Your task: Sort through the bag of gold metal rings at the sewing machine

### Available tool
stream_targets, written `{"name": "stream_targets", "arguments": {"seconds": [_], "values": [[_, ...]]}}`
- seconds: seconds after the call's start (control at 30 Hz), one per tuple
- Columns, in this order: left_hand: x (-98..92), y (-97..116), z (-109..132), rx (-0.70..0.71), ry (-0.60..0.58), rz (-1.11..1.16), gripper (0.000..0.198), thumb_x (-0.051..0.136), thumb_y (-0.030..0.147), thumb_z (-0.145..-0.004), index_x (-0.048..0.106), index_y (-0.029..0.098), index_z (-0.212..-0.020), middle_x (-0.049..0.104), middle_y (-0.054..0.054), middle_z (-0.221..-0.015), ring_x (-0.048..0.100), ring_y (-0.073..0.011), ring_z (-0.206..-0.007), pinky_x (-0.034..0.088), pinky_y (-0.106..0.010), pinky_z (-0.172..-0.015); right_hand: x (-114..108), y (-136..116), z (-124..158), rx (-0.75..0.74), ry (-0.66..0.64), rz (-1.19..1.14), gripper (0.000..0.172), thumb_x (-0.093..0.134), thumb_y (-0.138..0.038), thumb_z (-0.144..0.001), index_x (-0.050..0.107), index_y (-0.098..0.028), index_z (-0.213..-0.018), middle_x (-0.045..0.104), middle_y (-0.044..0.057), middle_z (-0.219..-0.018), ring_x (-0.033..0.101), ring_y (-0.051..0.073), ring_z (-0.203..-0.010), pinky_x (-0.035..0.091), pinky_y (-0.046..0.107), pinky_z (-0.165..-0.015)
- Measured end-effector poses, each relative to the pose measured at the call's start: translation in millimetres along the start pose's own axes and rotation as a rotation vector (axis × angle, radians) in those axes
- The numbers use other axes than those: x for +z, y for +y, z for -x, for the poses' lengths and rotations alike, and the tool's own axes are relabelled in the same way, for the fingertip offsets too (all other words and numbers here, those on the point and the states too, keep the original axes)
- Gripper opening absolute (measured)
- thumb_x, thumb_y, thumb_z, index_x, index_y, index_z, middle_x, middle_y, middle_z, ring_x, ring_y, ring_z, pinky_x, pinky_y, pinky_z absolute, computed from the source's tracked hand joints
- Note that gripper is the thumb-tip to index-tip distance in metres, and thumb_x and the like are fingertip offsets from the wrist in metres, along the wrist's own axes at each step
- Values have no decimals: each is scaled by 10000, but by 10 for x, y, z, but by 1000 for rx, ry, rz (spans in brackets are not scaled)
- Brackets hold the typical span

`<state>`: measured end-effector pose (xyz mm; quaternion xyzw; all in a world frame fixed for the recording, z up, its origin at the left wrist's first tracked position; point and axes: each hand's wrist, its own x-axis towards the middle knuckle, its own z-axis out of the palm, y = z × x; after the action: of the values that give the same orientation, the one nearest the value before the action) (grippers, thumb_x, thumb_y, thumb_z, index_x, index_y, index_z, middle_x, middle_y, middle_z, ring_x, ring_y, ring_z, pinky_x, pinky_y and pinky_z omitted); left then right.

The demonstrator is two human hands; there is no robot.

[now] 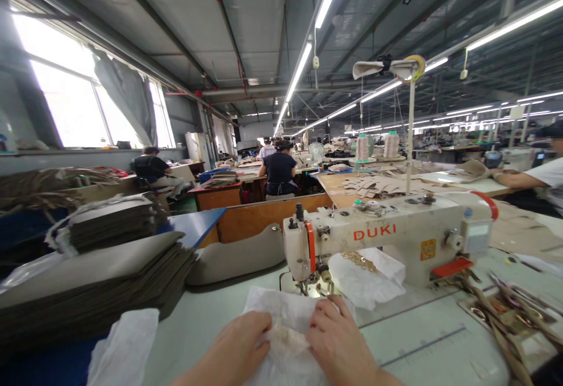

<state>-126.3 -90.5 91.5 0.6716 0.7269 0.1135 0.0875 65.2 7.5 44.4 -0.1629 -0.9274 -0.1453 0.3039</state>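
My left hand (240,342) and my right hand (336,336) rest side by side on a crumpled white plastic bag (281,310) lying on the pale sewing table (211,315). Both hands have fingers curled, pinching the bag around a small tan, lumpy content (285,339) between them. Just beyond the bag stands a cream DUKI sewing machine (396,239), its needle area (308,283) a little past my fingertips. A second white bag (367,274) with gold metal parts (358,260) sits under the machine arm.
Stacks of dark brown cut fabric (97,280) fill the left. A loose white bag (125,345) lies at front left. Strips and metal bits (505,310) lie at right. Thread cones (376,145) stand behind. Other people sit at benches beyond, one at far right (541,178).
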Motion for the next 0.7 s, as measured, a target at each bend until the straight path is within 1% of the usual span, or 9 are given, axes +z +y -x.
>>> {"name": "stream_targets", "arguments": {"seconds": [0.07, 0.13, 0.2, 0.27, 0.33, 0.43, 0.53, 0.6, 0.7], "values": [[-30, 37, 20, 0, 7, 13, 99, 415, 173, -741, 504, 215, -754, 642, -26, -827, 599, -226, -834, 370, -315, -710, -69, -6, -47, -9, 4, -1, 195, 717, -274, -830, 621, -194, -680, 610, -14, -708, 516, 194, -866, 307, 361, -937], [-62, 65, 30, -2, 24, 34, 86, 411, 161, -734, 474, 219, -726, 628, -8, -781, 592, -206, -791, 348, -301, -677, -154, -17, -104, 22, -54, -33, 164, 711, -268, -834, 636, -186, -713, 631, -1, -742, 531, 196, -861, 358, 337, -874], [-92, 80, 30, -8, 43, 62, 69, 416, 163, -723, 447, 222, -707, 596, 11, -736, 570, -187, -750, 329, -289, -652, -243, -27, -156, 90, -151, -91, 115, 713, -238, -830, 657, -173, -754, 657, 15, -793, 554, 197, -860, 393, 306, -813], [-118, 83, 22, -4, 57, 98, 55, 417, 174, -720, 431, 223, -698, 559, 26, -708, 547, -173, -729, 322, -280, -642, -320, -32, -192, 179, -240, -176, 52, 710, -170, -822, 673, -161, -787, 676, 27, -836, 578, 196, -871, 406, 277, -789], [-143, 84, 13, 11, 67, 144, 44, 418, 182, -713, 429, 221, -697, 539, 34, -702, 533, -165, -723, 323, -275, -646, -371, -30, -204, 276, -274, -287, 60, 685, -99, -817, 679, -156, -797, 686, 32, -855, 597, 189, -866, 409, 250, -767], [-182, 103, 2, 25, 82, 217, 35, 425, 182, -686, 431, 216, -685, 530, 43, -694, 518, -157, -717, 329, -269, -657, -387, -4, -182, 394, -218, -497, 135, 618, -45, -814, 675, -165, -788, 684, 20, -828, 606, 170, -799, 400, 226, -698], [-199, 143, -25, 29, 103, 299, 36, 435, 180, -647, 439, 214, -657, 521, 51, -669, 502, -151, -703, 334, -260, -651, -366, 56, -152, 458, -119, -700, 169, 570, -43, -796, 666, -171, -743, 662, 0, -735, 584, 153, -702, 372, 217, -625], [-179, 167, -69, 29, 112, 370, 28, 446, 195, -629, 460, 211, -647, 520, 53, -658, 494, -149, -695, 339, -253, -639, -360, 112, -150, 508, -60, -822, 160, 557, -68, -785, 660, -168, -713, 644, -5, -690, 570, 150, -672, 357, 218, -601], [-108, 206, -180, 12, 127, 469, 39, 459, 231, -606, 475, 208, -633, 499, 53, -630, 482, -147, -665, 336, -247, -603, -368, 211, -170, 669, -38, -1024, 112, 560, -118, -762, 639, -155, -691, 603, -13, -607, 536, 143, -597, 341, 222, -555]]}}
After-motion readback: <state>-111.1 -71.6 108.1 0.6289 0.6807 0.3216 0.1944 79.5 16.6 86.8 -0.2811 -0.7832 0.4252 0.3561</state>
